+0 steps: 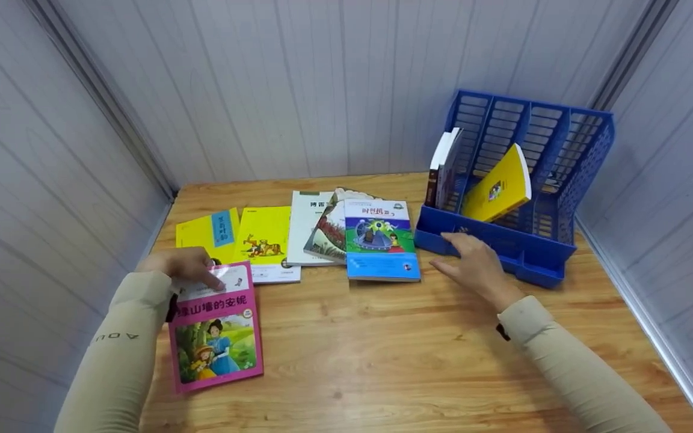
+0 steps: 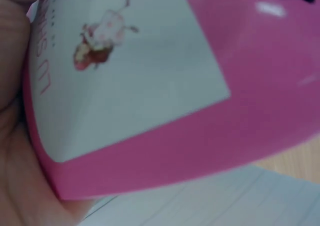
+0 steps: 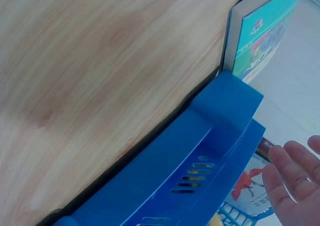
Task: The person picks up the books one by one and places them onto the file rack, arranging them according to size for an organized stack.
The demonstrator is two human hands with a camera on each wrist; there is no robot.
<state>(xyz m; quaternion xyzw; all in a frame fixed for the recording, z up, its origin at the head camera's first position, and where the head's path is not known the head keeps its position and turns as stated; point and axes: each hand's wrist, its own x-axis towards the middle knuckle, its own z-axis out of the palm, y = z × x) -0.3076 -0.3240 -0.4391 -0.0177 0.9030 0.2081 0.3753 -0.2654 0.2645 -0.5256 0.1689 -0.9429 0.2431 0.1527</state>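
My left hand (image 1: 183,264) grips a pink storybook (image 1: 220,352) by its top edge, thumb and fingers on either side of the cover. In the left wrist view the pink cover (image 2: 175,156) bows slightly beside the palm (image 2: 25,186). The lower part of the book extends toward the front of the table. On the right, my right hand (image 1: 476,267) hovers with spread fingers at the front of a blue plastic book rack (image 1: 542,270), holding nothing. Its fingers (image 3: 295,176) also show beside the rack (image 3: 150,176) in the right wrist view.
Two yellow books (image 1: 262,240) lie behind the pink one. White-covered books (image 1: 301,240) overlap in the middle, beside a blue-and-purple book (image 1: 382,264). Inside the rack, slim books (image 1: 441,162) stand at the left and a yellow book (image 1: 497,186) leans over. Panelled walls enclose the table.
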